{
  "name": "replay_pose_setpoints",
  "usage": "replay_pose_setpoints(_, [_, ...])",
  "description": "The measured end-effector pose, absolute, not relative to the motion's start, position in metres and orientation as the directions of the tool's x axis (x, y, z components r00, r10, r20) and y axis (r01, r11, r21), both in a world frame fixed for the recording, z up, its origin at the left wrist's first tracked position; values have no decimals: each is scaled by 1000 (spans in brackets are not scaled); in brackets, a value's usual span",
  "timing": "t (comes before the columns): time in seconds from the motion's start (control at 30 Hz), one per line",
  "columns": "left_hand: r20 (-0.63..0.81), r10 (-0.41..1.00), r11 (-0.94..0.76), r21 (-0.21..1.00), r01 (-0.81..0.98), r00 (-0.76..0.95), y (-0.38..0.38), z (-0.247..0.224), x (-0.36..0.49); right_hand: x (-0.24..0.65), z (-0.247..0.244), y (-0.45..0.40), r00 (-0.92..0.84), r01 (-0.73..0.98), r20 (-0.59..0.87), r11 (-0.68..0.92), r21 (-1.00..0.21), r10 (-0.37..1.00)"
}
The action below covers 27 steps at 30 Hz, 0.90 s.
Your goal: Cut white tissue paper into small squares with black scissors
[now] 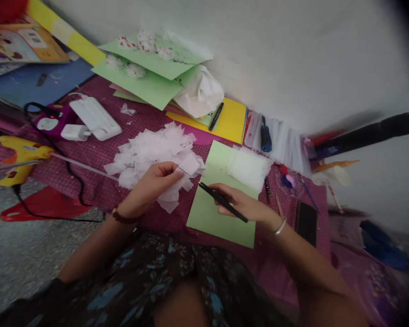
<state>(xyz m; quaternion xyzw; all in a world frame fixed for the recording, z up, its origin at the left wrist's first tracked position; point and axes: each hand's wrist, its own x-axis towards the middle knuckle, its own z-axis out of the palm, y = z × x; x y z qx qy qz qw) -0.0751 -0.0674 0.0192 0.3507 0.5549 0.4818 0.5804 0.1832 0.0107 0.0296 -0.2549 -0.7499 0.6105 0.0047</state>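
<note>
Left hand (160, 179): thumb and fingertips pinched together on a thin dark stick (184, 170), held at the near edge of a heap of white paper squares (157, 147). Right hand (240, 202): fingers curled round a black pen-like tool (225, 204), tip near the stick, above a light green sheet (204, 213). One white square pad (248, 167), overlapping that sheet. Beyond, one black marker (216, 116) on yellow card (235, 120). Far left, one yellow glue gun (22, 156). Maroon checked tabletop (150, 113) beneath the papers.

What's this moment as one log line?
left hand: holds thin piece; right hand: holds black tool; beneath right: green sheet; near left: paper pile
</note>
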Motion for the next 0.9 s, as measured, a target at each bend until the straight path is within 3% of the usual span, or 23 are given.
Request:
replay_pose_setpoints(0.27, [-260, 964, 250, 958, -138, -60, -64, 17, -78, 180, 23, 8, -816, 391, -404, -119, -913, 413])
replay_pose_setpoints(0.47, [-297, 954, 289, 948, -130, -44, -71, 18, -83, 184, 28, 15, -878, 335, -291, 53, -941, 379])
replay_pose_setpoints(0.73, [-221, 949, 169, 959, -226, -225, -66, 22, -82, 203, 31, 6, -865, 403, -378, 8, -915, 329])
replay_pose_setpoints(0.9, [-240, 948, 186, 951, -247, -209, -63, 23, -79, 199, 28, 0, -879, 363, -360, -49, -930, 313])
